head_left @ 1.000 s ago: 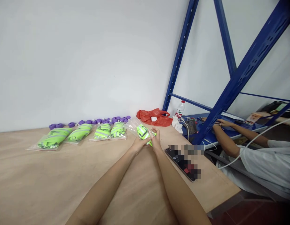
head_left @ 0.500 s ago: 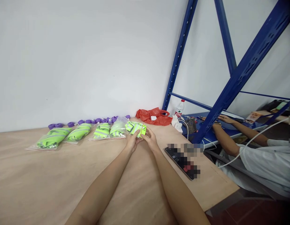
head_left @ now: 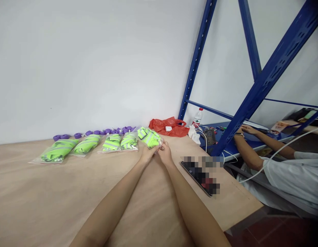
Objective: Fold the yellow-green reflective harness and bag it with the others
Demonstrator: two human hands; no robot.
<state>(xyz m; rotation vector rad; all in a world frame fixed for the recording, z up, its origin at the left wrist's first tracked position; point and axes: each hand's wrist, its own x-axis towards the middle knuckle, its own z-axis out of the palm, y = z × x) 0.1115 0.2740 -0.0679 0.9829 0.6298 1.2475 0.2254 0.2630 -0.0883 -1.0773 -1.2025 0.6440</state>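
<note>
Both my hands meet at the near edge of a clear zip bag [head_left: 149,138] with folded neon-yellow reflective straps inside. My left hand [head_left: 148,155] pinches the bag's edge from the left. Close beside it, my right hand [head_left: 165,153] has its fingers closed on the same edge. The bag is tilted, its filled part pointing away from me. To the left lie more bags of the same kind: a pair of smaller ones, the nearer of these being a strap bag [head_left: 129,141], and further left a larger bag [head_left: 57,151].
Purple rolls [head_left: 97,132] line the wall. A crumpled red plastic bag [head_left: 171,127] lies behind my hands. A phone [head_left: 197,178] rests right of my right arm. A blue metal rack [head_left: 241,106] stands at right, with a bottle [head_left: 197,118] and a co-worker's arms [head_left: 247,151] behind it.
The strap bag has turned so its filled part points away and its edge faces me. My fingers have shifted from its sides to that edge. A co-worker's hand has moved slightly.
</note>
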